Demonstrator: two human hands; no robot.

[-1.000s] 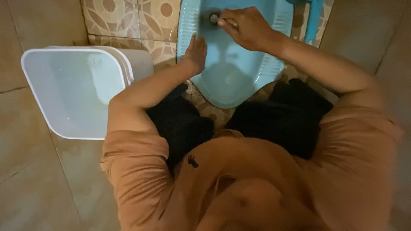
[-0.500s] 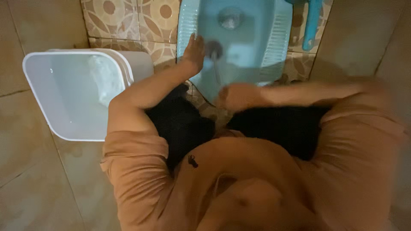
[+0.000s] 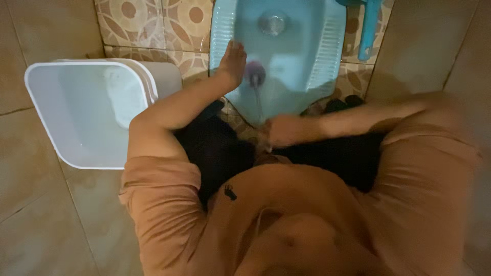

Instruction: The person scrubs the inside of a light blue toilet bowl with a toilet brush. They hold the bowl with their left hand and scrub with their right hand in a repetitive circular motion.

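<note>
Crouching, the person's right hand (image 3: 284, 130) clenches a thin brush handle at the squat toilet pan's (image 3: 302, 61) near edge, its head (image 3: 254, 73) inside. Looks light, stiff and wet-slick; left hand (image 3: 232, 64) rests flat and unclenched on the pan's left rim.

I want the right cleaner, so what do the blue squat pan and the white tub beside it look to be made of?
The pan looks like glazed ceramic: a smooth, glossy blue surface with moulded ribbed footrests on either side. The tub looks like plastic: thin, rounded, slightly translucent white walls with a matte sheen. The dim light leaves both somewhat open.
</note>
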